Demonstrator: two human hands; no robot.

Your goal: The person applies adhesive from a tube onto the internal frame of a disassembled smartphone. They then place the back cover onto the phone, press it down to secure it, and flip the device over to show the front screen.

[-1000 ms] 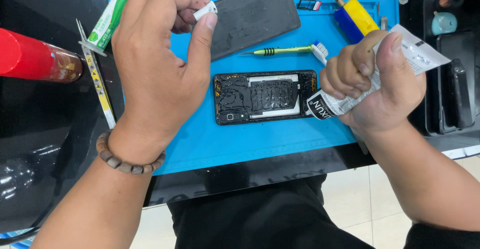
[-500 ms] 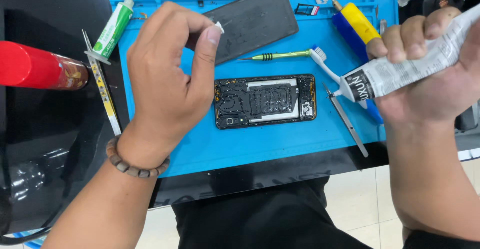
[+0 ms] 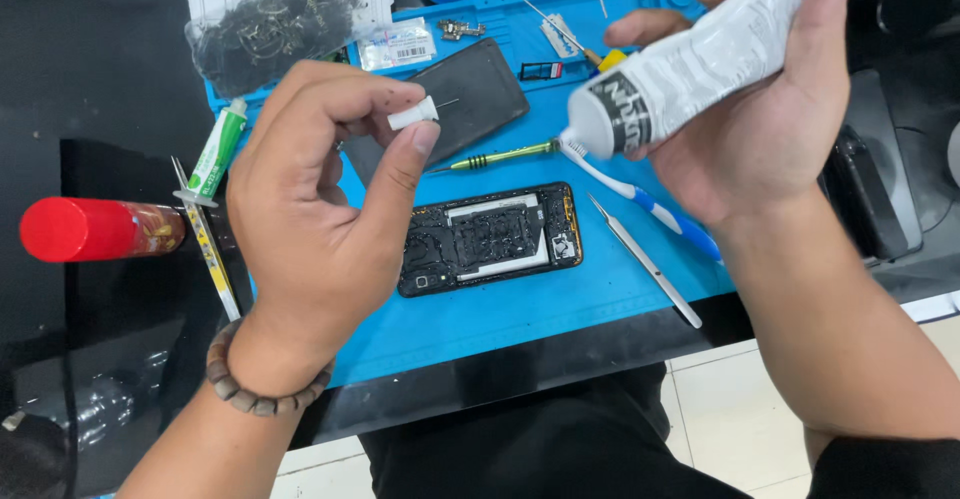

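A black glossy table is carrying a blue work mat, and pale floor tiles are showing below the table's near edge. On the mat an opened phone is lying flat with its insides facing up, and its dark back cover is lying beyond it. A green screwdriver, a blue-and-white toothbrush and metal tweezers are lying close around the phone. Off the mat's left edge a red can is lying on its side, with a green syringe just beside the mat. A bag of dark small parts is sitting at the far left corner.

The left hand is hovering over the mat's left part, its fingers pinching a small white cap with a thin pin sticking out of it. The right hand is raised above the mat's right side, its fingers wrapping loosely around a grey-white tube; the tube's open white nozzle is pointing left towards the cap, well apart from it. The tube is crinkled, with a dark label near the nozzle. A beaded bracelet is circling the left wrist.
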